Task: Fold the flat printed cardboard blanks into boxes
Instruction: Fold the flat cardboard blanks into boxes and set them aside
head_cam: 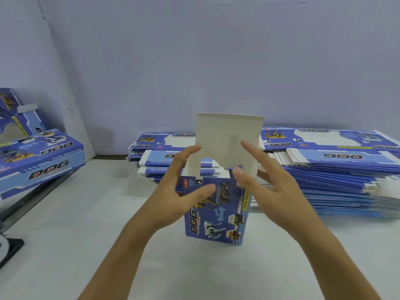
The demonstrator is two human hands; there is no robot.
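In the head view, a half-formed blue printed box [216,211] stands upright on the white bench [86,245], near the middle and just in front of the person. Its near panel shows toy dogs and the word "DOG". A tall grey-white flap [229,135] rises from the far side of its open top, with a curved notch cut into its lower edge.

The left hand [184,191] grips the box's upper left corner: the thumb presses on the printed front panel, and the fingers curl around the left edge up towards the flap. The right hand [266,185] is beside the upper right corner with fingers spread and relaxed; its thumb tip touches the top rim, its index finger points at the flap, and it clasps nothing.

Behind the box lie two stacks of flat printed blanks [337,169], the one at right taller and fanned. At far left, folded boxes [39,159] rest tilted against the wall.
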